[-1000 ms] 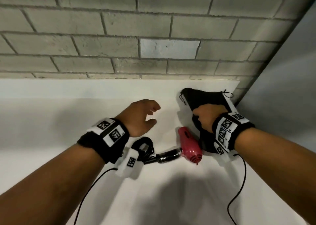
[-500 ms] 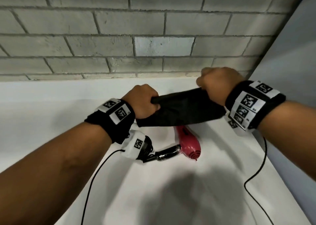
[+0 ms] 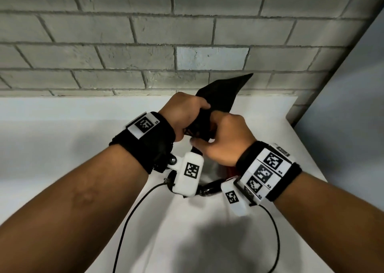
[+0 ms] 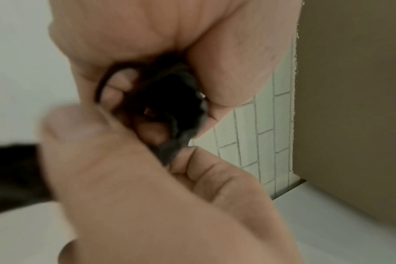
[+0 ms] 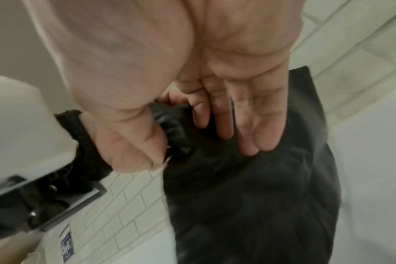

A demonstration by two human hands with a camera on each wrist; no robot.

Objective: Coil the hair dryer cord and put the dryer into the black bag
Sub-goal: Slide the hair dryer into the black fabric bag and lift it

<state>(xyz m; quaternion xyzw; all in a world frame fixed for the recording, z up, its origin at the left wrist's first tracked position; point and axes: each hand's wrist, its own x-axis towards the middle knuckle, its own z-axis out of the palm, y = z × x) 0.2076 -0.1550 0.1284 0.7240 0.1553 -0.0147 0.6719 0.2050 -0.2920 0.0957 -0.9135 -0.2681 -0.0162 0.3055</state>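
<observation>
Head view: both hands raised together over the white worktop (image 3: 62,148), close to the grey brick wall (image 3: 187,44). I see the left hand (image 3: 182,115) curled round the gathered mouth of the black bag (image 3: 224,94), whose far corner sticks up toward the wall. Right hand (image 3: 226,139) is just beside the left, thumb and fingers nipping the same bunched fabric. Hair dryer (image 3: 209,187) lies on the worktop below the wrists, mostly hidden by the wrist cameras; only a dark glossy part and a bit of red show. I cannot tell how its cord lies. Thin black cables (image 3: 128,216) trail from the wrist gear toward the near edge.

Left wrist view: blurred. Left hand (image 4: 147,196) pinches the bag's puckered rim (image 4: 185,142) between thumb and forefinger; the right hand (image 4: 170,44) faces it from above, fingertips tucked at the dark opening.

Right wrist view: right hand (image 5: 170,89) has thumb and forefinger clamped on the bag's gathered edge (image 5: 170,125), while the other fingers (image 5: 249,121) lie straight against the black cloth (image 5: 249,205), which runs on past the fingers toward the wall. Left wrist camera housing (image 5: 23,125) sits at frame left.
</observation>
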